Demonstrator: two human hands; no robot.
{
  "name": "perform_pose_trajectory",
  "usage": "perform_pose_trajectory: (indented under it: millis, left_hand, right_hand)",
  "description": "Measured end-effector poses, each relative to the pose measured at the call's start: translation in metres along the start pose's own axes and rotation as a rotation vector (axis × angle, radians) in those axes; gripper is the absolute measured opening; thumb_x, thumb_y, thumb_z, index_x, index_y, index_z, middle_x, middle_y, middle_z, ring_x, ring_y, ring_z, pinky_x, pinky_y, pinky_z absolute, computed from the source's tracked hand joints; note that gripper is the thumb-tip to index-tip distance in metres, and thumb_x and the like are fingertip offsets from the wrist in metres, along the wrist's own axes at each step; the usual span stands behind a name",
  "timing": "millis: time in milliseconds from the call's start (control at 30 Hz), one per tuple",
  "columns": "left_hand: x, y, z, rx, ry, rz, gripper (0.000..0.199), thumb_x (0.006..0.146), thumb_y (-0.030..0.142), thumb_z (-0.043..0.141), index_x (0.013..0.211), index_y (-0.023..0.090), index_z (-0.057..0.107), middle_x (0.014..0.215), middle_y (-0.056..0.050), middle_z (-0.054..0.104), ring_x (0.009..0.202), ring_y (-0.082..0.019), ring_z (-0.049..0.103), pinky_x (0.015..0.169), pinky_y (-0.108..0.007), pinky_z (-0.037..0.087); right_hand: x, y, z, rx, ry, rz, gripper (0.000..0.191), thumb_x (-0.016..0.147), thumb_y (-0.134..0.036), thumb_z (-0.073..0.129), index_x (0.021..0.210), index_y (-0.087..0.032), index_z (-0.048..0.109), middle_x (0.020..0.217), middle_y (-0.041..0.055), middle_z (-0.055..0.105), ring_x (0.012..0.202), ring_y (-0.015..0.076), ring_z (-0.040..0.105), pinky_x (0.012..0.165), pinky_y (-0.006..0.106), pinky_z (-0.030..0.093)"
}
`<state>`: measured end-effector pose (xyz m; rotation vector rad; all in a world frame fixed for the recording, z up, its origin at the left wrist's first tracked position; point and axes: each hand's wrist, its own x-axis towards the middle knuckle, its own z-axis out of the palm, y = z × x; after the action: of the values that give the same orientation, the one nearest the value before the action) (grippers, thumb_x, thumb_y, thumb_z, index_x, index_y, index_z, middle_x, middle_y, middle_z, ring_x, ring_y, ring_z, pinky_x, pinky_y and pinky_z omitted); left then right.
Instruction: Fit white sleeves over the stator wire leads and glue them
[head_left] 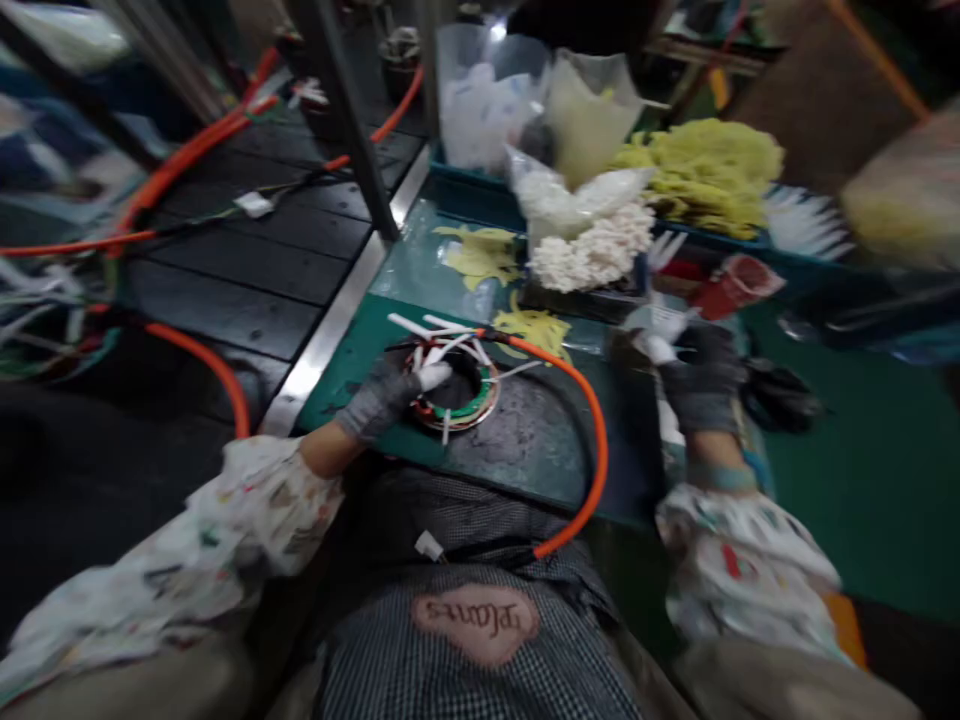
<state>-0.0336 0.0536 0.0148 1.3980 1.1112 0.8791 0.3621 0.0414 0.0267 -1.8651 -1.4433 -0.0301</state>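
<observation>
A ring-shaped wire coil with green lacing and white sleeves sticking out lies on the green work mat. My left hand, in a grey glove with white fingertips, grips its left side, with the fingers closed over the rim. From the coil an orange sleeved cable curves right and down to my lap, where a white connector lies. My right hand, also gloved, is at the right among small supplies, near a red cup-like roll. Its fingers are blurred, and I cannot make out whether they hold anything.
Yellow strips lie on the mat behind the coil. A heap of yellow pieces, white bundled cord and plastic bags fill bins at the back. A metal post stands beside the slatted conveyor, which carries more orange cables.
</observation>
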Motion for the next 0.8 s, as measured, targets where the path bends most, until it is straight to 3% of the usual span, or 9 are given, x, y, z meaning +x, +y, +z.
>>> perform_pose_trajectory:
  millis: [100, 167, 233, 300, 400, 500, 567, 700, 800]
  left_hand:
    - [0.008, 0.006, 0.006, -0.075, 0.023, -0.034, 0.065, 0.076, 0.056, 0.087, 0.125, 0.015, 0.079, 0.121, -0.013, 0.082, 0.115, -0.037, 0.077, 0.110, -0.059, 0.061]
    - [0.010, 0.005, 0.005, -0.046, 0.024, -0.011, 0.064, 0.071, 0.057, 0.087, 0.120, 0.015, 0.080, 0.116, -0.013, 0.083, 0.114, -0.037, 0.077, 0.109, -0.059, 0.061]
    - [0.006, 0.003, 0.004, 0.047, 0.053, 0.073, 0.061, 0.073, 0.058, 0.084, 0.119, 0.017, 0.080, 0.116, -0.012, 0.083, 0.115, -0.036, 0.076, 0.109, -0.058, 0.062]
    - [-0.007, 0.000, 0.006, 0.157, 0.104, 0.168, 0.055, 0.078, 0.055, 0.081, 0.121, 0.021, 0.080, 0.123, -0.011, 0.082, 0.122, -0.035, 0.075, 0.113, -0.057, 0.060]
    - [-0.037, -0.002, 0.013, 0.328, 0.174, 0.325, 0.052, 0.086, 0.053, 0.078, 0.129, 0.024, 0.079, 0.141, -0.011, 0.077, 0.136, -0.034, 0.069, 0.121, -0.054, 0.053]
    - [-0.064, -0.005, 0.019, 0.519, 0.220, 0.519, 0.057, 0.102, 0.064, 0.059, 0.141, 0.024, 0.073, 0.149, -0.010, 0.073, 0.145, -0.030, 0.065, 0.126, -0.050, 0.047]
    - [-0.074, -0.007, 0.021, 0.637, 0.276, 0.622, 0.055, 0.111, 0.061, 0.043, 0.143, 0.026, 0.071, 0.149, -0.006, 0.074, 0.146, -0.026, 0.064, 0.130, -0.046, 0.040]
    - [-0.080, -0.012, 0.024, 0.751, 0.401, 0.772, 0.046, 0.117, 0.050, 0.040, 0.148, 0.031, 0.066, 0.144, -0.001, 0.077, 0.145, -0.018, 0.065, 0.131, -0.033, 0.032]
    - [-0.081, -0.014, 0.024, 0.787, 0.436, 0.798, 0.046, 0.117, 0.051, 0.039, 0.149, 0.032, 0.065, 0.140, 0.000, 0.079, 0.143, -0.017, 0.066, 0.130, -0.031, 0.032]
  right_hand:
    - [-0.031, -0.039, -0.024, 0.129, -0.058, -0.083, 0.021, 0.089, -0.045, 0.068, 0.089, -0.026, 0.062, 0.092, 0.0108, 0.075, 0.084, 0.0264, 0.071, 0.087, 0.048, 0.060]
    - [-0.069, -0.071, -0.030, 0.174, -0.287, -0.166, 0.017, 0.093, -0.041, 0.067, 0.097, -0.025, 0.067, 0.089, 0.0079, 0.077, 0.080, 0.0252, 0.073, 0.079, 0.043, 0.061]
    - [-0.113, -0.099, -0.024, 0.277, -0.376, -0.185, 0.024, 0.097, -0.044, 0.067, 0.110, -0.024, 0.072, 0.095, 0.0089, 0.079, 0.078, 0.0258, 0.074, 0.073, 0.042, 0.062]
    - [-0.151, -0.118, -0.013, 0.300, -0.417, -0.210, 0.029, 0.098, -0.047, 0.069, 0.115, -0.023, 0.076, 0.087, 0.0082, 0.079, 0.071, 0.0264, 0.073, 0.068, 0.042, 0.063]
    - [-0.184, -0.129, -0.005, 0.323, -0.495, -0.190, 0.032, 0.101, -0.046, 0.070, 0.121, -0.023, 0.079, 0.083, 0.0077, 0.080, 0.071, 0.0274, 0.075, 0.069, 0.043, 0.066]
    - [-0.190, -0.129, -0.014, 0.391, -0.555, -0.217, 0.037, 0.102, -0.037, 0.071, 0.136, -0.025, 0.074, 0.103, 0.0084, 0.085, 0.085, 0.0275, 0.081, 0.073, 0.040, 0.069]
    - [-0.187, -0.130, -0.021, 0.383, -0.528, -0.262, 0.038, 0.101, -0.034, 0.073, 0.139, -0.027, 0.073, 0.108, 0.0068, 0.086, 0.089, 0.0272, 0.083, 0.074, 0.039, 0.070]
    - [-0.180, -0.132, -0.026, 0.310, -0.495, -0.289, 0.035, 0.098, -0.041, 0.076, 0.132, -0.031, 0.076, 0.098, 0.0048, 0.084, 0.085, 0.0283, 0.082, 0.072, 0.041, 0.069]
    - [-0.174, -0.135, -0.026, 0.275, -0.493, -0.336, 0.031, 0.096, -0.043, 0.077, 0.124, -0.031, 0.079, 0.091, 0.0049, 0.083, 0.077, 0.0270, 0.079, 0.069, 0.040, 0.067]
